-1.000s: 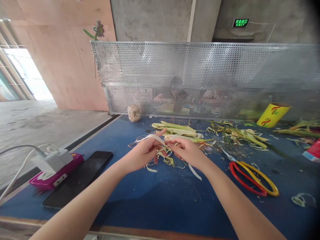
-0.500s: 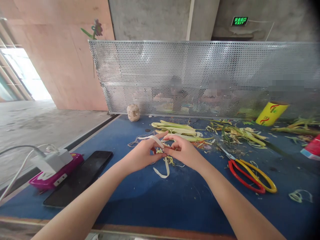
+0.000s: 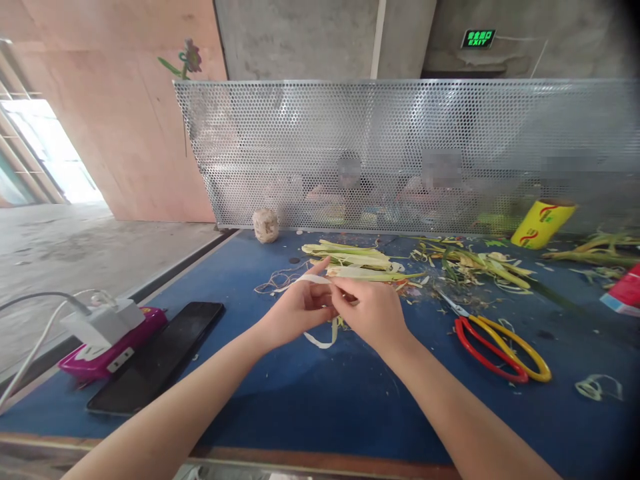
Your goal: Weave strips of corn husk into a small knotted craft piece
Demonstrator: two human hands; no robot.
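The right hand [image 3: 374, 310] pinches a thin, flat, whitish strip [image 3: 315, 278] between its fingertips. The left hand [image 3: 293, 307] has bent fingers beneath; whether gripping, one cannot tell. From the hands, the strip's loop hangs toward six o'clock; red-and-yellow-handled metal scissors [image 3: 466, 319] lie near three.

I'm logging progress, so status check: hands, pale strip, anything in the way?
Left hand, right hand both on pale strip. Pale loop below. Scissors off right, clear of hands.
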